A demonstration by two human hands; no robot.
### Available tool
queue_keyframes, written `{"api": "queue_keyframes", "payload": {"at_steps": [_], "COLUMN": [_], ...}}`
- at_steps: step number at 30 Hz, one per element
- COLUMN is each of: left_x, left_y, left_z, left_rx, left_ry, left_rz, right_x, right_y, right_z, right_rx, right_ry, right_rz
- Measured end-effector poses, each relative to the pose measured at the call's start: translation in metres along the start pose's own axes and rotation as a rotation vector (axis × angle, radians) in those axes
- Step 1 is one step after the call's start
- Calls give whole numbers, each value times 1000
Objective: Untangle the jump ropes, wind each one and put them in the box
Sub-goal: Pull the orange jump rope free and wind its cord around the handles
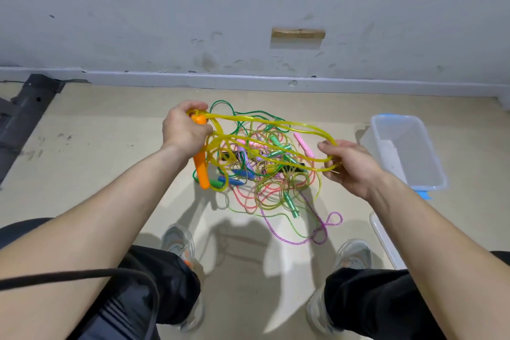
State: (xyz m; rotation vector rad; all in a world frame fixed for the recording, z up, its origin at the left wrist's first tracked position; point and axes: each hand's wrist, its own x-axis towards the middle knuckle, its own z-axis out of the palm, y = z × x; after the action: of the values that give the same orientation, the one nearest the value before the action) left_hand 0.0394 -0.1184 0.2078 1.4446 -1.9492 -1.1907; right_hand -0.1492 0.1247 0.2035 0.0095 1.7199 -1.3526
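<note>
A yellow jump rope [265, 122] with orange handles [201, 168] is stretched in loops between my hands above the floor. My left hand [183, 130] grips the orange handles together with one end of the loops. My right hand [349, 167] holds the other end of the loops, fingers curled round the cord. Below them lies a tangled pile of jump ropes [265, 174] in green, pink, purple and blue, with several coloured handles. The clear plastic box [433, 174] stands on the floor to the right of my right hand.
A grey wall with a skirting board [248, 81] runs behind the pile. A dark metal piece [24, 113] lies at the left. The box's clear lid [385, 243] lies at the right, near my right shoe. My shoes [179, 243] and knees are at the bottom.
</note>
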Motion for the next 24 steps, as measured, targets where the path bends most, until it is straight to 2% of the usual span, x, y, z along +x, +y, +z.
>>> {"api": "queue_keyframes", "payload": {"at_steps": [2, 3, 6, 8, 11, 13, 16, 21, 24], "left_x": [3, 3, 0, -5, -17, -27, -40, -49, -49], "left_y": [-1, 0, 2, 4, 11, 15, 19, 24, 21], "left_z": [-2, -2, -2, 1, 7, 13, 22, 26, 27], "left_rx": [52, 89, 166, 147, 51, 24, -33, -117, -31], "left_ry": [24, 28, -6, -83, -214, -279, -320, -351, -343], "left_rz": [8, 21, 46, 30, 40, 75, 78, 59, 137], "right_x": [4, 8, 20, 21, 13, 2, -15, -24, -19], "right_y": [1, 4, 15, 18, 13, 11, 16, 25, 29], "right_z": [-4, -7, -15, -19, -6, 15, 50, 73, 73], "right_rx": [-56, -213, -926, -1113, -1165, -1114, -855, -883, -798], "right_ry": [31, 69, 231, 242, 178, 113, -37, -160, -168], "right_rz": [-78, -133, -323, -288, -272, -425, -668, -618, -589]}}
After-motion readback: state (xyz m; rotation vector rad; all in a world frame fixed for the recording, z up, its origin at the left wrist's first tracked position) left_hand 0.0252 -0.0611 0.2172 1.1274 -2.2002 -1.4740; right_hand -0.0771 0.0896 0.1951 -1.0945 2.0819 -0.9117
